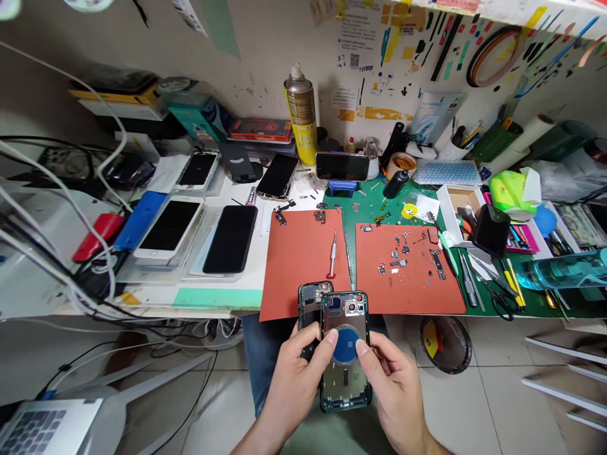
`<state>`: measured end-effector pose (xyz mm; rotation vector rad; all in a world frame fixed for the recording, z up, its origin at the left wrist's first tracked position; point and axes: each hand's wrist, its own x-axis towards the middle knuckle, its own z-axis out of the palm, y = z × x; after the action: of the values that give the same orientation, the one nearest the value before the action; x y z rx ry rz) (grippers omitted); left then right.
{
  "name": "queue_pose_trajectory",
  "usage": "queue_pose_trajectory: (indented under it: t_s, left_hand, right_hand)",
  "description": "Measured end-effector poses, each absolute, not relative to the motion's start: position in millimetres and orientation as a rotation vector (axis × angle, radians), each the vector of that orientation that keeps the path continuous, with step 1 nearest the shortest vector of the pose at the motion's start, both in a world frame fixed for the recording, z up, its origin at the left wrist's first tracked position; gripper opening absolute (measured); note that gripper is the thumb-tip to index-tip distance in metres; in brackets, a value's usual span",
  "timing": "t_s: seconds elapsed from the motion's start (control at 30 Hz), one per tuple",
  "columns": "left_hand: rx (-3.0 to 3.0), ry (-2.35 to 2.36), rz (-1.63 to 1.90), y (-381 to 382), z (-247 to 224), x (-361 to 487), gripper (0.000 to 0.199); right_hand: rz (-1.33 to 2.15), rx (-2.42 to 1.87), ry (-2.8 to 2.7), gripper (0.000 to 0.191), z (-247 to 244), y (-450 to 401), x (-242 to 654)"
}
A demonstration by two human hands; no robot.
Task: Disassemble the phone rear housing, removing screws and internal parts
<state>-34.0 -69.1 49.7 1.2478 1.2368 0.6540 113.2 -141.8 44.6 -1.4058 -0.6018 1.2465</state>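
My left hand (296, 370) grips two phone housings, its thumb on the blue round film of the front one. This front phone housing (345, 385) is an empty-looking frame with a dark green rim. Behind it and to the left, a second phone housing (310, 306) is partly covered by the first and by my fingers. My right hand (396, 379) pinches the right edge of the front housing, thumb near the blue film. Both housings are held over my lap, just below the table's front edge. A red-ended screwdriver (332, 256) and metal tweezers (349, 259) lie beyond them.
Small phone parts (398, 256) are scattered on the right red mat (422, 294); the left red mat (294, 265) has a few at its top. Phones (231, 239) lie to the left. Scissors (502, 303) and a blue bottle (564, 270) are at right. A bin (467, 360) stands below.
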Motion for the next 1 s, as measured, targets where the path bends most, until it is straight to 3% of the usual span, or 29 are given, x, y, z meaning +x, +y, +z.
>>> queue_pose_trajectory:
  t_s: [0.3,0.57,0.83,1.0]
  left_hand:
    - [1.243,1.107,0.775,-70.7,47.9,-43.6,0.038]
    - [0.865,0.773,0.831,-79.7,38.4,-49.6,0.042]
    - [0.831,0.811,0.794,-77.1,42.8,-48.1,0.044]
    - [1.151,1.014,0.852,-71.5,45.4,-49.7,0.045]
  right_hand:
    - [1.121,-1.486,-0.311,0.033,31.9,-162.2,141.4]
    - [1.084,-1.580,-0.273,0.043,26.1,-164.0,155.9]
    - [1.169,-1.587,-0.346,0.044,17.0,-171.0,153.6]
    - [1.170,-1.521,-0.419,0.036,23.0,-167.2,144.7]
